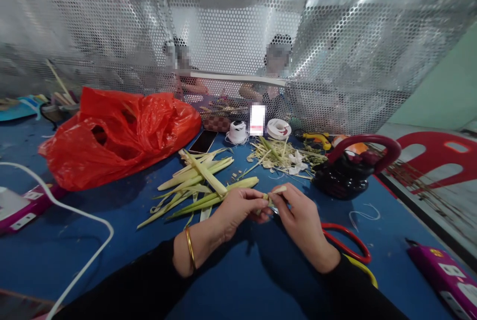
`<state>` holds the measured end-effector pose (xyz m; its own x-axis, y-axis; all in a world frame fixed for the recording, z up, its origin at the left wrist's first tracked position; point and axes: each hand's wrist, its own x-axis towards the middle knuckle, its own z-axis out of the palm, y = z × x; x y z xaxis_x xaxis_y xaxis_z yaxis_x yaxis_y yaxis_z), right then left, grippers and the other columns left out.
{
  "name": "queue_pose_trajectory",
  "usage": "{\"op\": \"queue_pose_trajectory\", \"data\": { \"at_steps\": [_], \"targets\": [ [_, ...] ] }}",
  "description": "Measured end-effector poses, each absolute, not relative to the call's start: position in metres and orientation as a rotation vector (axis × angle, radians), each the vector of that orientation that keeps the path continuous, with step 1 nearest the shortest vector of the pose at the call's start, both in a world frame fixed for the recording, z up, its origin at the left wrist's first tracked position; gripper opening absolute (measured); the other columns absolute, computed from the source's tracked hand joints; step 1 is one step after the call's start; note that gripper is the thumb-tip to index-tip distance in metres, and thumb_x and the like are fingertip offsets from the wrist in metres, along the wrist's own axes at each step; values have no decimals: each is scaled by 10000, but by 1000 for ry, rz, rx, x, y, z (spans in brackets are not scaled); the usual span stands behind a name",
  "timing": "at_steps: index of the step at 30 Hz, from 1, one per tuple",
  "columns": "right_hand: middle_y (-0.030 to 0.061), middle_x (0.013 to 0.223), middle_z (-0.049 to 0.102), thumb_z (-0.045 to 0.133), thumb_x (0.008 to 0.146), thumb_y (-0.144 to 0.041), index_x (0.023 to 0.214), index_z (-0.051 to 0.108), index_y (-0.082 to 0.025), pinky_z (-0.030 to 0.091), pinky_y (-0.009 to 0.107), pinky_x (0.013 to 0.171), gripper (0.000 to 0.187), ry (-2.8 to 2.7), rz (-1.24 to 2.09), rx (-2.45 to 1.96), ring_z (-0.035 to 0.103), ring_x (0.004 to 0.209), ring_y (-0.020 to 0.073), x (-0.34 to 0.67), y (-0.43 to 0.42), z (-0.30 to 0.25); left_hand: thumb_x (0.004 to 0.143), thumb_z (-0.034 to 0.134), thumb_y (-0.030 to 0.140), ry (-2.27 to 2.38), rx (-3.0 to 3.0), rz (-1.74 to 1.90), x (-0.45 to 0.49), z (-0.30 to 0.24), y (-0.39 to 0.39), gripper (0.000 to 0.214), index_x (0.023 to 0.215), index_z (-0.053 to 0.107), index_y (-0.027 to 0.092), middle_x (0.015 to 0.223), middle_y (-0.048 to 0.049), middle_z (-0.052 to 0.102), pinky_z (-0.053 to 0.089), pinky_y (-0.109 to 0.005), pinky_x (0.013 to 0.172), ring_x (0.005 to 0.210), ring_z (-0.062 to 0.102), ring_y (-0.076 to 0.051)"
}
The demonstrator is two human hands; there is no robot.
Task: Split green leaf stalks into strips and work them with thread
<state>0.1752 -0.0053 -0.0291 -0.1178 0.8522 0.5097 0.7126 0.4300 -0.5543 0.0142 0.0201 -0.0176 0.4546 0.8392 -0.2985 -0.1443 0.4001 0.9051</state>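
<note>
Near the middle of the table, my left hand [238, 208] pinches a small yellow-green piece of plant husk [266, 198] between thumb and fingers. My right hand [303, 218], just to its right, is closed with thumb and forefinger at a pale end [279, 189] of what seems the same piece. Something silvery shows below the fingertips, too hidden to name. Long pale green husks [208, 176] lie in a loose heap beyond and left of my left hand. Past my right hand spreads a pile of dry scraps [278, 156].
A red plastic bag [122, 131], phone [203, 141], white thread spool [237, 132] and white roll [278, 129] sit further back. At right are a black pot [341, 181], red loop [348, 242] and purple power strip [445, 280]. Perforated metal screen [238, 27] stands behind; two people sit beyond.
</note>
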Motion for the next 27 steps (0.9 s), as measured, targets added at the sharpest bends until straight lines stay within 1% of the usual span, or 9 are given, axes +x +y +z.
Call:
{"op": "queue_pose_trajectory", "data": {
  "at_steps": [6, 9, 14, 18, 23, 25, 27],
  "targets": [
    [-40, 573, 474, 486, 919, -330, 685, 486, -221, 323, 245, 530, 257, -1796, 307, -1442, 431, 531, 130, 175, -8, -30, 647, 760, 281, 874, 980, 689, 14, -19, 22, 245, 821, 728, 110, 750, -84, 713, 516, -246, 616, 586, 620, -119],
    [-54, 537, 448, 496, 903, -345, 666, 483, -220, 293, 239, 502, 268, -1739, 383, -1473, 391, 495, 117, 174, -8, -30, 655, 758, 279, 879, 1026, 688, 16, -20, 21, 248, 841, 735, 116, 773, -85, 718, 513, -243, 613, 603, 632, -124],
    [-52, 536, 468, 506, 870, -335, 648, 495, -217, 299, 234, 497, 251, -1613, 596, -1469, 407, 505, 118, 172, -7, -33, 646, 754, 244, 957, 1026, 743, 21, -25, 17, 213, 811, 735, 112, 710, -66, 704, 484, -217, 564, 565, 619, -112],
    [-56, 524, 462, 533, 839, -354, 674, 517, -217, 295, 235, 483, 215, -1570, 710, -1469, 398, 493, 120, 171, -3, -33, 622, 771, 256, 993, 900, 774, 23, -25, 16, 237, 801, 723, 107, 690, -61, 694, 469, -202, 535, 545, 610, -103],
    [-63, 501, 483, 609, 768, -451, 749, 560, -210, 311, 221, 419, 247, -1386, 1086, -1365, 404, 425, 107, 179, 2, -21, 595, 768, 204, 1026, 837, 830, 18, -18, 23, 207, 761, 699, 104, 674, -69, 691, 465, -204, 514, 520, 594, -100],
    [-54, 516, 497, 648, 745, -423, 753, 607, -195, 340, 217, 432, 232, -1358, 1153, -1313, 421, 447, 103, 184, 2, -13, 587, 774, 207, 1033, 836, 831, 16, -16, 25, 207, 746, 691, 103, 672, -74, 691, 465, -209, 513, 520, 592, -102],
    [-18, 596, 567, 666, 740, -368, 782, 677, -177, 396, 227, 487, 195, -1356, 1197, -1249, 473, 518, 113, 189, -1, -4, 587, 774, 214, 1022, 863, 798, 14, -14, 26, 205, 738, 696, 99, 680, -80, 693, 473, -219, 524, 521, 586, -103]
  ]
}}
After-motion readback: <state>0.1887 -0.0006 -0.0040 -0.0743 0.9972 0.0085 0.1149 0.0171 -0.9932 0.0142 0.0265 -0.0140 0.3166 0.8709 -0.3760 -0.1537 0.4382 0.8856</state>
